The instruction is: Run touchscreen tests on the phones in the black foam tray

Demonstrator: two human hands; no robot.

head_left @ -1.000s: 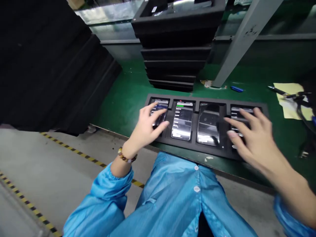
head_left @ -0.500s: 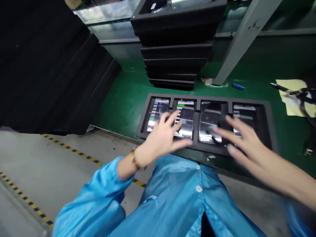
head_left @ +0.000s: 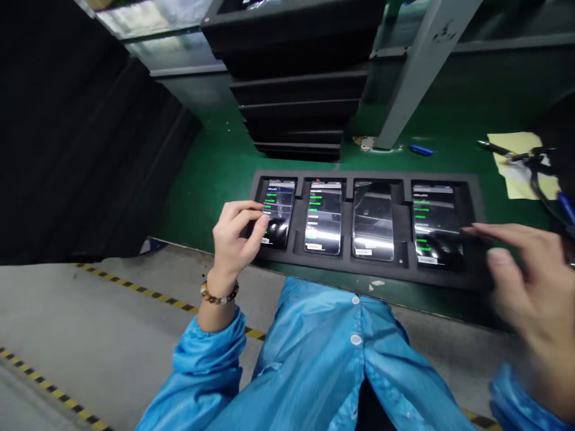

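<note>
A long black foam tray (head_left: 300,239) lies along the table's front edge, with several smartphones side by side in its slots. My left hand (head_left: 238,233) is at the leftmost phone (head_left: 279,215), thumb and bent fingers a little apart at its left edge; whether they touch it I cannot tell. Green and white lines of text glow on this phone, on the second phone (head_left: 324,215) and on the rightmost phone (head_left: 435,224). The third phone (head_left: 374,218) has a dark screen. Partly blurred, my right hand (head_left: 530,269) hovers by the tray's right end, forefinger stretched out and thumb apart, holding nothing.
Stacked black trays (head_left: 300,84) rise behind the phones, and another large black stack (head_left: 90,143) stands at left. A grey post (head_left: 422,78) meets the green table (head_left: 215,167). Right of it lie a blue pen cap (head_left: 421,149), yellow paper (head_left: 516,179) and a dark pen (head_left: 496,148).
My left hand has moved left from over the second phone to the leftmost one. My right hand has gone right, off the rightmost phone. More green lines show on the lit screens.
</note>
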